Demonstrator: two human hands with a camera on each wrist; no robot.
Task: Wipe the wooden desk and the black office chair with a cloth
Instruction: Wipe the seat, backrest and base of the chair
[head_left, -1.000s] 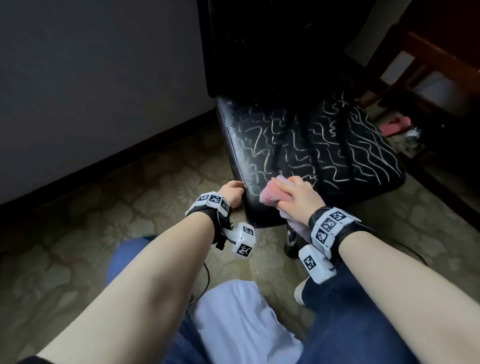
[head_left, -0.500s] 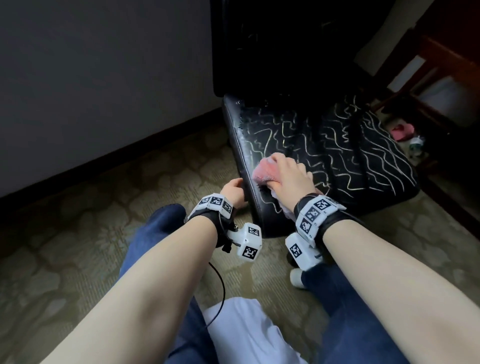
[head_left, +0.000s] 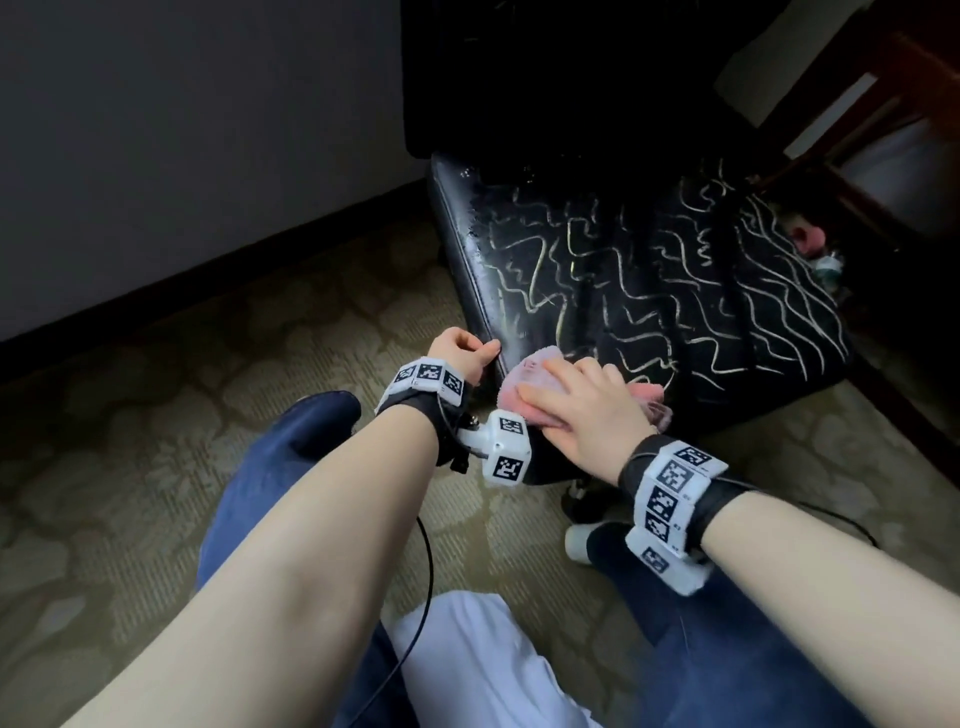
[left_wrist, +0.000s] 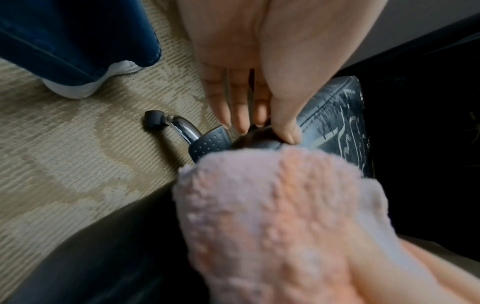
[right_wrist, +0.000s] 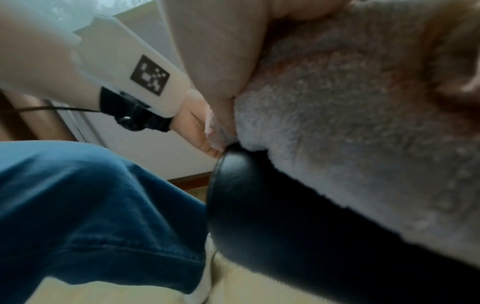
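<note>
The black office chair's seat (head_left: 675, 291), cracked with pale wavy lines, stands in front of me on the carpet. My right hand (head_left: 587, 410) lies flat on a pink fluffy cloth (head_left: 524, 384) and presses it onto the seat's near left corner. The right wrist view shows the cloth (right_wrist: 350, 123) bunched under the palm against the rounded seat edge (right_wrist: 259, 195). My left hand (head_left: 467, 353) grips the seat's left edge just beside the cloth, thumb on top and fingers (left_wrist: 233, 111) underneath. No desk top is in view.
A grey wall with a dark skirting board runs along the left. Dark wooden furniture legs (head_left: 857, 119) stand at the back right, with a pink item (head_left: 808, 236) on the floor there. A chrome chair leg (left_wrist: 182, 127) reaches over the carpet. My knees (head_left: 280, 467) flank the seat.
My right hand has slid the cloth along the seat's front toward the left corner, and its fingers have flattened over it. The left hand keeps its hold on the seat edge.
</note>
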